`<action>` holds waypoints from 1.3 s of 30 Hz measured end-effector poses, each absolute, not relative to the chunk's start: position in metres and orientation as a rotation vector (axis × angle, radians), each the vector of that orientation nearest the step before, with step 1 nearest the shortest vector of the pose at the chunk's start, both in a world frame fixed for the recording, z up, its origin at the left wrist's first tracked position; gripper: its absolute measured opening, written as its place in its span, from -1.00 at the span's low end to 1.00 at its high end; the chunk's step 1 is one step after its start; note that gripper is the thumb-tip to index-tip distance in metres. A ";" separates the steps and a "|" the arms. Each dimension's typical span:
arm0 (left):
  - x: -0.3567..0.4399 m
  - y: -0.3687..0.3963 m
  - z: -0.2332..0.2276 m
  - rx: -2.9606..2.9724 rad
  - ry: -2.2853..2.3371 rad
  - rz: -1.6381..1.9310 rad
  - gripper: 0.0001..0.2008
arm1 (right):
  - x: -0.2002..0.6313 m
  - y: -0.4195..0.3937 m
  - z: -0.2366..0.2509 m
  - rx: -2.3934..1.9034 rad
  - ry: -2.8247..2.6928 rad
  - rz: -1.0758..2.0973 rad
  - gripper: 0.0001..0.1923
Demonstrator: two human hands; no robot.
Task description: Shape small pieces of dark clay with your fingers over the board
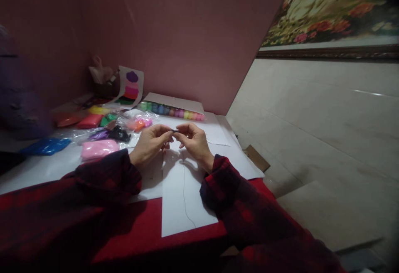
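Observation:
My left hand (151,143) and my right hand (195,143) meet above the paper, fingertips pinched together. Between them is a small dark piece (176,131) that looks like modelling clay; the fingers hide part of it. Beneath my hands lies a white sheet of paper (177,206) with a thin curved line drawn down it. To the left of my left hand are a clear bag of black clay (119,134) and a pink clay packet (99,149).
Several more clay packets, including a blue one (46,146) and a red one (89,121), lie at the left. A box of coloured clay (174,106) stands behind my hands. Beside it leans a card with coloured layers (131,86). Red cloth (137,219) covers the near edge.

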State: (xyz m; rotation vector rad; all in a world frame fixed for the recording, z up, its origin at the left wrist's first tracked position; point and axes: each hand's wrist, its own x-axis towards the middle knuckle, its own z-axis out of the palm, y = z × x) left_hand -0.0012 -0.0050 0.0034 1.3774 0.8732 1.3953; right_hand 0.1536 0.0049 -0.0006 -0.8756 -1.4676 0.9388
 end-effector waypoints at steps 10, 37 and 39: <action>0.000 -0.004 0.003 1.407 0.829 1.385 -0.74 | 0.152 -0.001 0.000 -0.874 -1.557 0.880 -0.85; -0.003 -0.004 0.002 1.400 0.893 1.327 -0.69 | 0.155 0.004 -0.001 -0.931 -1.467 0.854 -0.81; -0.003 -0.003 0.001 1.435 0.907 1.331 -0.70 | 0.155 0.004 -0.003 -0.916 -1.524 0.870 -0.77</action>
